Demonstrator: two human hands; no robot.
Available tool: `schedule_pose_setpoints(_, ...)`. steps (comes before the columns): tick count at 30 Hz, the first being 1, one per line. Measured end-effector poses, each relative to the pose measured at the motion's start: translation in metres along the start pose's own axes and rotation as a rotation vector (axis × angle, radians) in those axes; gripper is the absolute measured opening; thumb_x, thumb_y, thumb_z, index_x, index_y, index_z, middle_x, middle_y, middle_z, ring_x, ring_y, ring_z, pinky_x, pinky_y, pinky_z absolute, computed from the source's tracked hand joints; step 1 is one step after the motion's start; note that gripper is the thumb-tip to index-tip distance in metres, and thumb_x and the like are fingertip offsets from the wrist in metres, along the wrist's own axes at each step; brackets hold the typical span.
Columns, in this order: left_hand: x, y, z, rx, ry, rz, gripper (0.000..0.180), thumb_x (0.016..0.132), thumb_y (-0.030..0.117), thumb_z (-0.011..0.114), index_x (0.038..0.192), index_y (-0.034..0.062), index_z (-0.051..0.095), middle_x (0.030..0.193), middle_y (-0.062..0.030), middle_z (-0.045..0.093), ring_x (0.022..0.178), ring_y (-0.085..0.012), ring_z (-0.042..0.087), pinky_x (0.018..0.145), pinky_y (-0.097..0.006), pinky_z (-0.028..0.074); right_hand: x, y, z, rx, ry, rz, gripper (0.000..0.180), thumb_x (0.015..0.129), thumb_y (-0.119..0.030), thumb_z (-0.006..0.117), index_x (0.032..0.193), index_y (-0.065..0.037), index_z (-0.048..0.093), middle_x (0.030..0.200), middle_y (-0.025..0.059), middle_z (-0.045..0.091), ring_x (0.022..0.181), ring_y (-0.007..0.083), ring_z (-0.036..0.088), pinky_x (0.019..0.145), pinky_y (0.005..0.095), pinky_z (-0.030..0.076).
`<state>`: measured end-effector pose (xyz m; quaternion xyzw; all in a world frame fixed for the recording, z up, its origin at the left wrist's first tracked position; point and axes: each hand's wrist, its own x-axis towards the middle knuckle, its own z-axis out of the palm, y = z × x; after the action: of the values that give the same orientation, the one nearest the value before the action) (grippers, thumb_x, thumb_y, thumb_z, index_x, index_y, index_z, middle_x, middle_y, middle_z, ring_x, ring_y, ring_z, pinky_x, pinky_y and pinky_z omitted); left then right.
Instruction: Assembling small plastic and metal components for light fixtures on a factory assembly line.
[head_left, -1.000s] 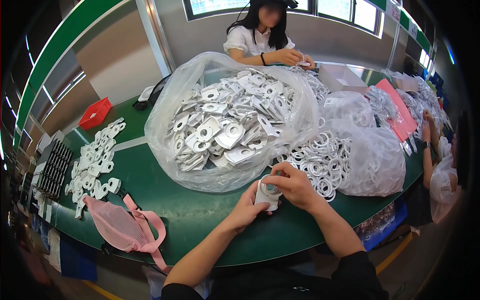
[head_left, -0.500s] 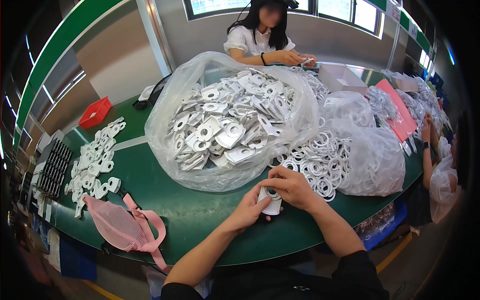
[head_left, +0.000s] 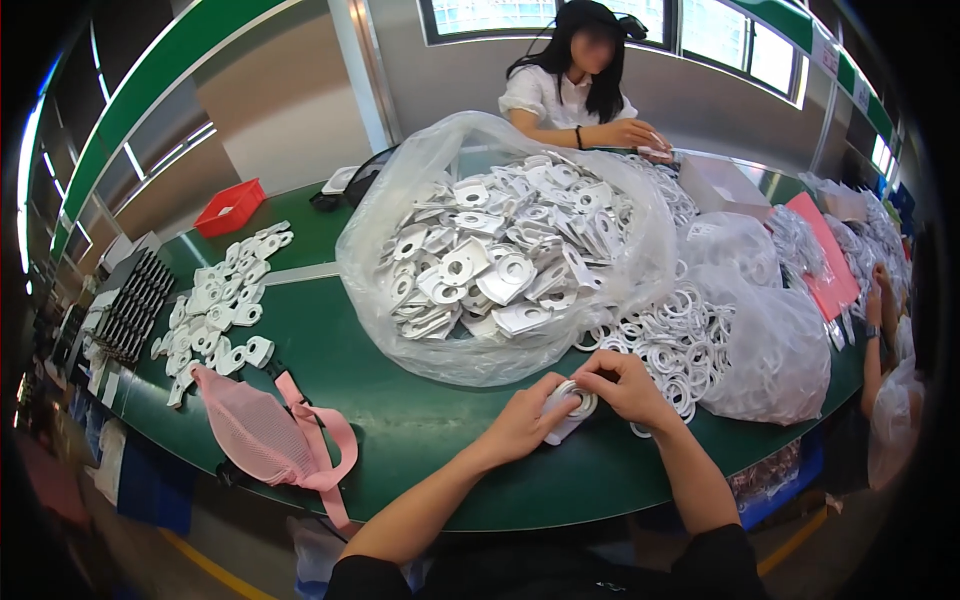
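A: Where is the piece being worked on?
B: The white plate (head_left: 562, 431) is up in the hands, above the worktop (head_left: 420, 440), between the big clear bag (head_left: 368, 300) and the near edge. A white ring (head_left: 587, 403) lies against its round end

A: And the fingers?
B: The left hand (head_left: 520, 422) grips the plate from the side, thumb reaching over to the ring. The right hand (head_left: 632, 390) has bent fingertips at the ring's far rim; whether they pinch or only press, I cannot tell

A: Why hold it so?
B: Probably the left steadies while the right is free for small adjustments. The bag of plates stands in front and the loose rings (head_left: 690, 345) lie toward the right end, both near the hands, likely for easy picking. The plate pile (head_left: 212, 318) sits apart toward the left end, past the pink mesh bag (head_left: 255, 425)

A: What differs from half a second ago?
B: The whole view has swung, so everything sits farther right. The plate's flat end now tips more to the left, and the left thumb has come up to the ring
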<state>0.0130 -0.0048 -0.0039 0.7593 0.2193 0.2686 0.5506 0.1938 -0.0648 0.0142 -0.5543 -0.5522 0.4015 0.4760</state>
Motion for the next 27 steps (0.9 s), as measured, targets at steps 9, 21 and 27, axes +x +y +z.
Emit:
schedule_pose_setpoints(9, -0.002, -0.017, -0.007, 0.277, 0.019, 0.022, 0.027, 0.090, 0.025, 0.046, 0.081, 0.0017, 0.054, 0.068, -0.0175, 0.054, 0.059, -0.0313, 0.053, 0.055, -0.038, 0.040, 0.000, 0.000, 0.015, -0.418, -0.096, -0.177, 0.016, 0.085, -0.014, 0.058, 0.081, 0.001, 0.054, 0.073, 0.0160, 0.058, 0.067, 0.0301, 0.056, 0.061, 0.0340, 0.044)
schedule_pose_setpoints(21, 0.001, -0.020, 0.029, -0.563, 0.170, 0.123, 0.025, 0.094, 0.011, 0.048, 0.116, 0.0043, 0.038, 0.095, -0.0015, 0.054, 0.085, -0.0062, 0.048, 0.073, -0.022, 0.039, 0.006, 0.029, 0.013, 0.259, 0.219, -0.082, 0.023, 0.094, -0.019, 0.052, 0.093, 0.001, 0.061, 0.081, 0.0007, 0.060, 0.071, 0.0058, 0.051, 0.063, 0.0202, 0.040)
schedule_pose_setpoints(27, -0.003, -0.009, 0.021, -0.463, 0.187, 0.009, 0.036, 0.098, 0.032, 0.038, 0.088, 0.0011, 0.053, 0.083, 0.0011, 0.049, 0.079, -0.0068, 0.042, 0.073, -0.024, 0.039, 0.000, 0.015, 0.014, -0.059, 0.057, -0.148, 0.015, 0.087, -0.006, 0.054, 0.087, 0.003, 0.066, 0.072, 0.0034, 0.060, 0.065, 0.0093, 0.053, 0.058, 0.0238, 0.040)
